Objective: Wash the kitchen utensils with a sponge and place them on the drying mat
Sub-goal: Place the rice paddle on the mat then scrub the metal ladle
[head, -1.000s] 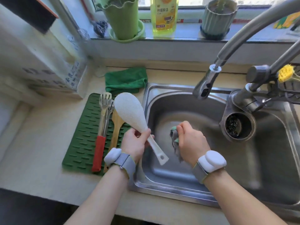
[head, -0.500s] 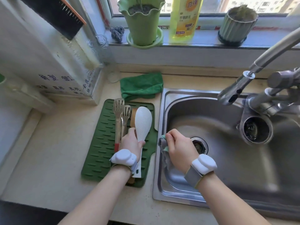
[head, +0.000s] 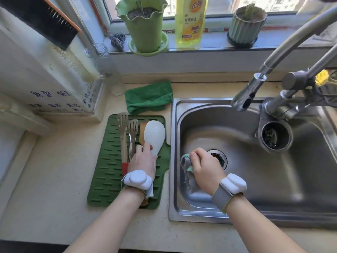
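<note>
A white rice paddle [head: 154,136] lies on the green drying mat [head: 107,167], its scoop pointing away from me. My left hand [head: 144,161] covers its handle and still holds it, fingers at the paddle's neck. Beside it on the mat lie metal tongs with a red grip [head: 125,137] and a wooden spatula [head: 142,133], mostly hidden under the paddle. Over the left part of the steel sink [head: 273,179], my right hand [head: 206,166] grips a worn grey-green sponge [head: 187,168].
A folded green cloth [head: 149,97] lies behind the mat. The faucet head [head: 244,96] hangs over the sink, with a drain strainer cup [head: 275,136] to its right. Two plant pots and a yellow detergent bottle [head: 190,19] stand on the windowsill. A glass jar [head: 107,68] is at left.
My left hand has carried the rice paddle from above the sink's edge leftward and laid it on the mat. My right hand kept hold of the sponge in the sink.
</note>
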`<move>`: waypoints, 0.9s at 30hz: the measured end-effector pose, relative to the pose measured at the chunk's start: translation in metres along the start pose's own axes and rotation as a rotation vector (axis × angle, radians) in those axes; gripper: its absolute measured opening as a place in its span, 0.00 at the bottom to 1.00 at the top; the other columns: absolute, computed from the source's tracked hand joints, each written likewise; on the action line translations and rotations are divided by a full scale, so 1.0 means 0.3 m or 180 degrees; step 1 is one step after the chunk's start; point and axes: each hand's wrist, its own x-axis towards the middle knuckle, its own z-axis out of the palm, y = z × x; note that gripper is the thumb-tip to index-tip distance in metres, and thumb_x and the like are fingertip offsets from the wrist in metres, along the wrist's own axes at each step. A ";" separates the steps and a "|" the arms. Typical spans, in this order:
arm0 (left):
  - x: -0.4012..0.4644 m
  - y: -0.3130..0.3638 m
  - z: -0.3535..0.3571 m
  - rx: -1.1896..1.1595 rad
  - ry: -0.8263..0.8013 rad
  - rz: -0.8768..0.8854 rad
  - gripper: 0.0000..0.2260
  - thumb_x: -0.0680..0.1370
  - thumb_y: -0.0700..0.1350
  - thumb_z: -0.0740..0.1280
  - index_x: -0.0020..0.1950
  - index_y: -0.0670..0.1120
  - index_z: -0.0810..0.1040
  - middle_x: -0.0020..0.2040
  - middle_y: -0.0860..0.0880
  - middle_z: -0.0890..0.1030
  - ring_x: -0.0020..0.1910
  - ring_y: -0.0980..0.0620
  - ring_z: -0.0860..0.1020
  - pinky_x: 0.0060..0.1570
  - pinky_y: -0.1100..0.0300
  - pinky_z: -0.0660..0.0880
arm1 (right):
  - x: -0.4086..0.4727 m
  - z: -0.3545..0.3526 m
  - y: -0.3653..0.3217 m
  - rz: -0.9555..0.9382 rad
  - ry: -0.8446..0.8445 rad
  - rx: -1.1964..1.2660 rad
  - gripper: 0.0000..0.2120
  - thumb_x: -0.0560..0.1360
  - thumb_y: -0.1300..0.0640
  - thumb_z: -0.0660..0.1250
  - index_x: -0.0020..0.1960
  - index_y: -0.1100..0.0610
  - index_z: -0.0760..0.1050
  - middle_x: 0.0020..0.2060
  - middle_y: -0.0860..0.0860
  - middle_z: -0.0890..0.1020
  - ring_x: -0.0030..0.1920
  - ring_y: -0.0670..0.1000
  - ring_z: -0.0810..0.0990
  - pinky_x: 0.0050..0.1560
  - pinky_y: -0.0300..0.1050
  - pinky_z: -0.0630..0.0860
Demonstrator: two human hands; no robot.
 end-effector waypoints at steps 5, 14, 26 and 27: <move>-0.028 0.091 0.032 -0.0478 0.0036 0.0442 0.09 0.80 0.47 0.63 0.57 0.44 0.71 0.54 0.46 0.74 0.48 0.43 0.75 0.44 0.53 0.72 | -0.016 -0.069 0.029 0.0044 0.0256 0.0142 0.11 0.80 0.53 0.57 0.39 0.51 0.70 0.34 0.47 0.77 0.40 0.54 0.75 0.40 0.46 0.66; -0.159 0.682 0.223 -0.1489 -0.0702 0.1333 0.02 0.78 0.47 0.66 0.49 0.50 0.75 0.39 0.53 0.81 0.38 0.52 0.78 0.43 0.60 0.73 | -0.156 -0.479 0.278 0.0694 0.1520 0.0847 0.11 0.78 0.47 0.60 0.41 0.51 0.74 0.33 0.46 0.80 0.39 0.50 0.78 0.42 0.47 0.72; -0.407 1.417 0.707 -0.0955 -0.1490 0.2036 0.07 0.78 0.48 0.66 0.53 0.48 0.75 0.42 0.54 0.80 0.41 0.51 0.78 0.44 0.61 0.71 | -0.435 -1.100 0.947 0.1843 0.2321 0.0314 0.05 0.72 0.54 0.67 0.39 0.54 0.78 0.33 0.50 0.81 0.38 0.56 0.78 0.37 0.44 0.70; -0.417 1.450 0.735 -0.0955 -0.1523 0.2006 0.07 0.78 0.48 0.66 0.54 0.48 0.76 0.42 0.54 0.80 0.42 0.51 0.79 0.45 0.61 0.72 | -0.436 -1.124 0.993 0.1871 0.2217 0.0179 0.03 0.73 0.55 0.67 0.43 0.53 0.79 0.38 0.51 0.83 0.41 0.57 0.79 0.38 0.44 0.71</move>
